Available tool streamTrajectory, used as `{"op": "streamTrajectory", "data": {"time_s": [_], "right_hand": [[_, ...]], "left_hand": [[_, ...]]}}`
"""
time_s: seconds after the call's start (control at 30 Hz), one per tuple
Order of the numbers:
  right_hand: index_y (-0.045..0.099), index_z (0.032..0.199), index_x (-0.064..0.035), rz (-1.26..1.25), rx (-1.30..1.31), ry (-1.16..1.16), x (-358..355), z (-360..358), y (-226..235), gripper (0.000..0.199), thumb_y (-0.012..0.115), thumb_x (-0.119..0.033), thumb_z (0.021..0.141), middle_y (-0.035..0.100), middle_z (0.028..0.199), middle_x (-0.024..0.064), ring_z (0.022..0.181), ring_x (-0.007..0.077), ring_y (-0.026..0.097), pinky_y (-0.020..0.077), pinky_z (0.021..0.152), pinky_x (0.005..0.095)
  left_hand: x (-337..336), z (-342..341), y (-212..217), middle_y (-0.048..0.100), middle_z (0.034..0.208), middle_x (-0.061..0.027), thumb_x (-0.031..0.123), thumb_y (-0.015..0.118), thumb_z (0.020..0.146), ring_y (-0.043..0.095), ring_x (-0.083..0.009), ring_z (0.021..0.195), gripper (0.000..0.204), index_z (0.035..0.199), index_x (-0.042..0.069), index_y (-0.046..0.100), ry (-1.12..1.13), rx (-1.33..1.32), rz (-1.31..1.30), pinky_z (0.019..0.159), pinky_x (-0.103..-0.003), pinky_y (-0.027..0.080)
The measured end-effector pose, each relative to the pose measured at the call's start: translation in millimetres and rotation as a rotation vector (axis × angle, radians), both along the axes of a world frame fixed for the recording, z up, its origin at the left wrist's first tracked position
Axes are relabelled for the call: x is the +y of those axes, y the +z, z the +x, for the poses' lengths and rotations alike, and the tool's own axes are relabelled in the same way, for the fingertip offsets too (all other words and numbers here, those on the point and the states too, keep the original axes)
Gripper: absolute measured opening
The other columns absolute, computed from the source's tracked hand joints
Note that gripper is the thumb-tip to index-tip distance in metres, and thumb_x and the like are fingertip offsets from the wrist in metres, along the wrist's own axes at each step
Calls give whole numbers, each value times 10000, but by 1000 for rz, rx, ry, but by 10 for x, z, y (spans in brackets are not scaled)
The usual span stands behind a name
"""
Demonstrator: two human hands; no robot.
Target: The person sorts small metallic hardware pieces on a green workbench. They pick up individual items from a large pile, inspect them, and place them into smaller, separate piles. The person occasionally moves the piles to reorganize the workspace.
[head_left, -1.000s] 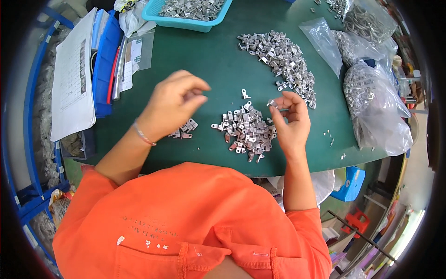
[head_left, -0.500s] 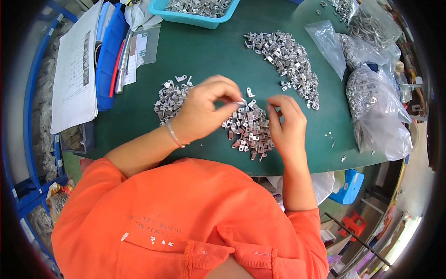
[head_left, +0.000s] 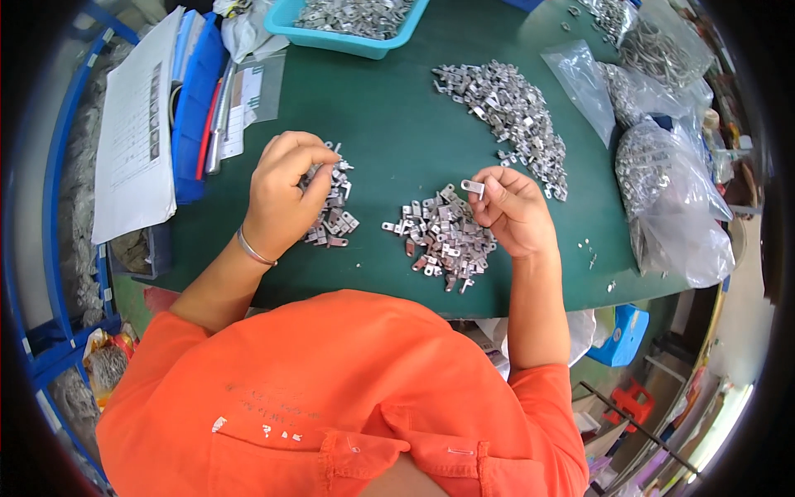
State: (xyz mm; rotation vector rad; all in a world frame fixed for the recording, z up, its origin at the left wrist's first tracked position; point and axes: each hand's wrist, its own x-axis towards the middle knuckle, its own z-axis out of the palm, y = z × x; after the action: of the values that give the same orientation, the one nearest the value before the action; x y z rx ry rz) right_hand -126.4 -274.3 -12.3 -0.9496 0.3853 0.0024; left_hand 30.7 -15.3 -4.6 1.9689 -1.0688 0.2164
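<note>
Metal brackets lie in heaps across your green counter (head_left: 389,141). Your right hand (head_left: 515,211) pinches one small bracket (head_left: 473,188) between thumb and fingertip, just above the near middle pile (head_left: 443,236). Your left hand (head_left: 286,190) hovers over the smaller left pile (head_left: 331,211), its fingers drawn narrow together at the tips over the pieces; you cannot tell whether a piece sits between them. A longer heap (head_left: 509,112) stretches toward the far right. Clear plastic bags (head_left: 671,199) stuffed with silvery parts slump at the right edge. A turquoise tray (head_left: 352,25) of more parts sits at the far edge, a white printed sheet (head_left: 132,132) and blue folders (head_left: 195,108) at the far left.
</note>
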Motion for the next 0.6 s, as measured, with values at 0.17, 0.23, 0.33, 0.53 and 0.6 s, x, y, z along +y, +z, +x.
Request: {"op": "streamTrajectory", "data": {"time_s": [0.17,0.23,0.33,0.53,0.6], "right_hand": [[650,939,21,-150,-11,-16,52,-303,102,101,623,-72,908,652,827,65,679,112,576,452,580,231],[666,909,14,-544,60,28,121,-380,156,72,651,-51,883,654,825,55,701,120,590,470,606,243],[679,869,-4,-1166,-122,140,147,-311,200,70,679,2,799,645,823,94,744,205,620,495,660,315],[669,950,-20,-1770,-22,-355,-279,81,-278,144,624,2,815,600,850,141,793,332,587,486,689,385],[671,960,-21,-1816,-41,-376,-361,105,-370,139,626,-15,829,608,847,127,784,319,587,486,672,375]], "left_hand": [[-388,-348,-2,635,844,-93,-63,657,758,617,-230,772,125,860,9,653,-273,196,-71,703,-298,494],[-458,-474,-4,644,853,-95,-64,661,755,622,-232,775,139,871,12,654,-379,214,-45,689,-306,496],[-491,-536,-48,628,830,-89,-22,650,758,600,-266,758,96,838,30,644,-401,284,-63,671,-349,487],[-483,-558,-17,650,857,-86,-66,661,760,622,-224,776,136,870,14,655,-427,265,-40,671,-303,495],[-472,-562,12,650,860,-88,-65,663,761,623,-224,771,133,868,15,657,-425,274,-27,662,-299,495]]}}
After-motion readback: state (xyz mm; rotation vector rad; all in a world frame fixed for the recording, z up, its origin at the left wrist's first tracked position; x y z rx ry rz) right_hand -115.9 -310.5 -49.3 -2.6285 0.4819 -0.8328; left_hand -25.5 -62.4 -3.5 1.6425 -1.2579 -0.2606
